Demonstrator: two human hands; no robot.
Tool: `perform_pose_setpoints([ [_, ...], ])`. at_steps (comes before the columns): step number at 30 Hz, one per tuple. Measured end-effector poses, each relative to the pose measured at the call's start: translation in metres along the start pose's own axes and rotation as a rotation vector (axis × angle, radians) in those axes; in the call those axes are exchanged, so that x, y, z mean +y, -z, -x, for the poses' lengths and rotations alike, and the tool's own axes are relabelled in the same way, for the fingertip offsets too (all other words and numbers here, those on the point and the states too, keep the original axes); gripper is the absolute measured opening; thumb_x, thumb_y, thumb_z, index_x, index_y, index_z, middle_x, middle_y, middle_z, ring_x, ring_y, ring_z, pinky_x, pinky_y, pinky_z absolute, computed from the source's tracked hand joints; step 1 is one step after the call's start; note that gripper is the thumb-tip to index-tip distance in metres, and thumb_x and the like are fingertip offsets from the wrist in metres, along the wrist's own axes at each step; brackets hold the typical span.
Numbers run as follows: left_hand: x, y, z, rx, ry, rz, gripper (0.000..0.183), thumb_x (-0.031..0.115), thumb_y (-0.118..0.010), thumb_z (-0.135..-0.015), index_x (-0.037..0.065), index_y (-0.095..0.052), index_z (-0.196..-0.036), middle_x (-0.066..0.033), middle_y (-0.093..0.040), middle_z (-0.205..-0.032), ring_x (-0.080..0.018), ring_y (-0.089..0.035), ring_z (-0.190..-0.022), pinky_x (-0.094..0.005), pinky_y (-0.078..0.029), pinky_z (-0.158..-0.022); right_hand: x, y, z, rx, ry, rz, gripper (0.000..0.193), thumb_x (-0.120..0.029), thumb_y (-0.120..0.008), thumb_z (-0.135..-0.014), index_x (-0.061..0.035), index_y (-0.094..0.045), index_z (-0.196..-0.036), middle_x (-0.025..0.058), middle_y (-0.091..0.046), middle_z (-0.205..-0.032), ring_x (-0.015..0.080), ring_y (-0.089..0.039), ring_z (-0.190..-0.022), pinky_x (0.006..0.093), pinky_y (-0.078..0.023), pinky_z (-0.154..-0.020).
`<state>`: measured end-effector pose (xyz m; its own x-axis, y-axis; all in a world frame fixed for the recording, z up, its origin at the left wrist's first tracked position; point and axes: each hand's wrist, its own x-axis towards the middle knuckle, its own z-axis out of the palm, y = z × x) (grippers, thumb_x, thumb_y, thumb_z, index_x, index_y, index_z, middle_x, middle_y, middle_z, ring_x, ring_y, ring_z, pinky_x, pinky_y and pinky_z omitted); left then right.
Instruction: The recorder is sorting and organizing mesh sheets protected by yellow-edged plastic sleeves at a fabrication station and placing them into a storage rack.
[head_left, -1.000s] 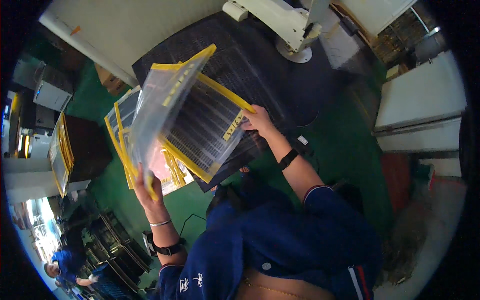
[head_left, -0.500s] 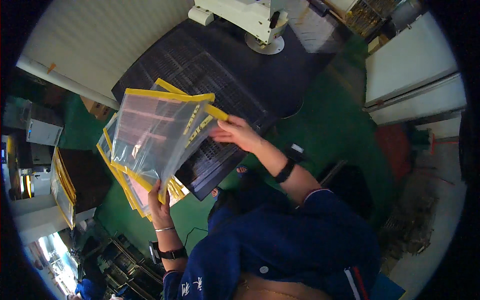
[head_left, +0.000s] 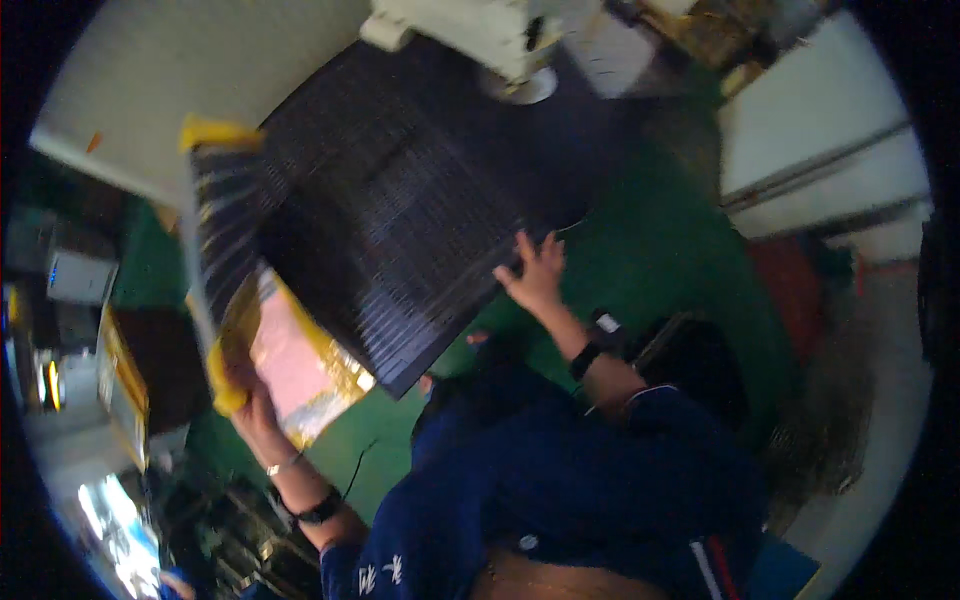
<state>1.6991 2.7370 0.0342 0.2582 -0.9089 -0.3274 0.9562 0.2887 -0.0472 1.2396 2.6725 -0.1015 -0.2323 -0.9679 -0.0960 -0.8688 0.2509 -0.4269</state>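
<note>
My left hand (head_left: 242,385) is closed on the yellow edge of a clear plastic sheet (head_left: 226,210). The sheet stands bent and almost edge-on to the left of the dark table, blurred by motion. Behind and below it lie several yellow-edged clear sheets (head_left: 290,360) with a pinkish look, partly hidden by the table's corner. My right hand (head_left: 537,272) is empty, its fingers spread, over the right edge of the dark ribbed tabletop (head_left: 400,200); whether it touches that edge I cannot tell.
A white sewing machine (head_left: 465,35) stands at the table's far end. More yellow-edged sheets (head_left: 122,385) are stacked at the left. A white panel (head_left: 815,120) rises at the right above the green floor (head_left: 640,230).
My left hand has swung the plastic sheet to the left, away from the tabletop. The right hand has let go of the sheets and moved right, its fingers now spread.
</note>
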Motion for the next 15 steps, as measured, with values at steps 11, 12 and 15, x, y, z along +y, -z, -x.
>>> perform_pose_setpoints([
  [11,0.019,-0.009,0.004,-0.087,0.117,0.166,0.047,0.001,-0.045,-0.086,-0.006,-0.028,-0.129,-0.0240,-0.030,-0.133,-0.0309,-0.055,-0.100,-0.0376,-0.054,-0.078,-0.040,0.017,-0.021,0.147,-0.115,-0.170,0.127,-0.060,-0.074,-0.048,-0.0039,-0.006,-0.138,0.0315,0.000,-0.139,0.0493,-0.006,-0.127,0.0546,-0.015,-0.102],
  [12,0.016,-0.011,0.006,-0.071,0.061,0.132,0.048,0.001,-0.046,-0.086,-0.005,-0.027,-0.130,-0.0241,-0.029,-0.134,-0.0322,-0.055,-0.099,-0.0378,-0.054,-0.077,-0.036,0.013,-0.025,0.138,-0.109,-0.133,0.123,-0.059,-0.075,-0.048,-0.0026,-0.011,-0.137,0.0301,-0.004,-0.139,0.0472,-0.010,-0.127,0.0532,-0.016,-0.102],
  [15,0.028,-0.012,0.010,-0.110,0.196,0.297,0.053,0.004,-0.050,-0.084,-0.002,-0.027,-0.131,-0.0253,-0.026,-0.135,-0.0389,-0.056,-0.095,-0.0402,-0.055,-0.073,-0.020,0.008,-0.032,0.093,-0.151,-0.152,0.109,-0.055,-0.076,-0.050,-0.0014,-0.029,-0.132,0.0239,-0.020,-0.136,0.0398,-0.023,-0.123,0.0481,-0.022,-0.102],
])
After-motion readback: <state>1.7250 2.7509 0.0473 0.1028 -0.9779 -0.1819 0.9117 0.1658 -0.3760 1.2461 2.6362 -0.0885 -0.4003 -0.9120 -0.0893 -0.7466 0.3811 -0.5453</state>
